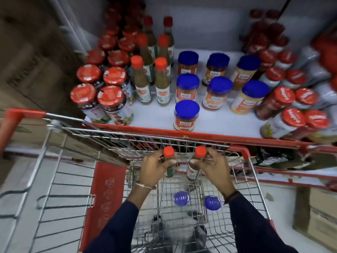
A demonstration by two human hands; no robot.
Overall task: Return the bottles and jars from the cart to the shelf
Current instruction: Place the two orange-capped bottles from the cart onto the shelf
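Observation:
My left hand point(155, 166) grips a slim green sauce bottle with an orange cap point(168, 152), held upright over the wire cart point(253, 172). My right hand point(212, 166) grips a second orange-capped bottle point(200, 151) beside it. Both bottles are just below the cart's front rim, close to the shelf edge point(200, 135). Two blue-lidded jars point(181, 198) point(212, 202) stand lower in the cart basket. On the white shelf point(156, 115) stand matching orange-capped bottles point(161, 81) and blue-lidded jars point(187, 114).
Red-lidded jars point(111, 103) crowd the shelf's left side and more red-lidded jars point(291, 123) lie tilted on the right. The cart's red child-seat flap point(105, 194) is at left. A cardboard box point(317, 212) sits on the floor at right. A lower shelf shows behind the cart.

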